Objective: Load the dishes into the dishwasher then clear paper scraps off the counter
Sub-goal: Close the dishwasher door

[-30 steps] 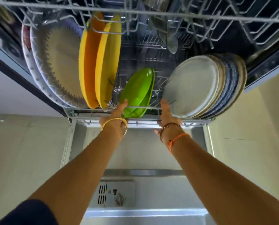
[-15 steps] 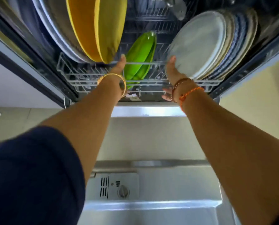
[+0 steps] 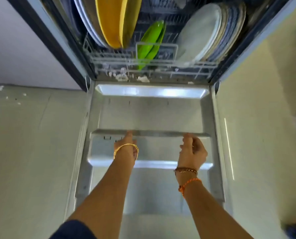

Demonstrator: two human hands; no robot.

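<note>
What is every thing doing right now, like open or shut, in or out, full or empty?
Dishwasher door: open, folded down flat.
Lower rack: pushed inside, loaded.
Yellow plates: standing on edge in the rack.
Green dishes: standing on edge, middle of rack.
Pale plates: leaning in a row, right side.
Left hand: fingers straight, touching the door's ridge.
Right hand: loosely curled, holding nothing.
Floor: small white scraps lying on it.

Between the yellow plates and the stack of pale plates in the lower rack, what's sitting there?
Head view: the green dishes stand on edge between the yellow plates and the pale plate stack, with bare rack wire on either side.
</note>
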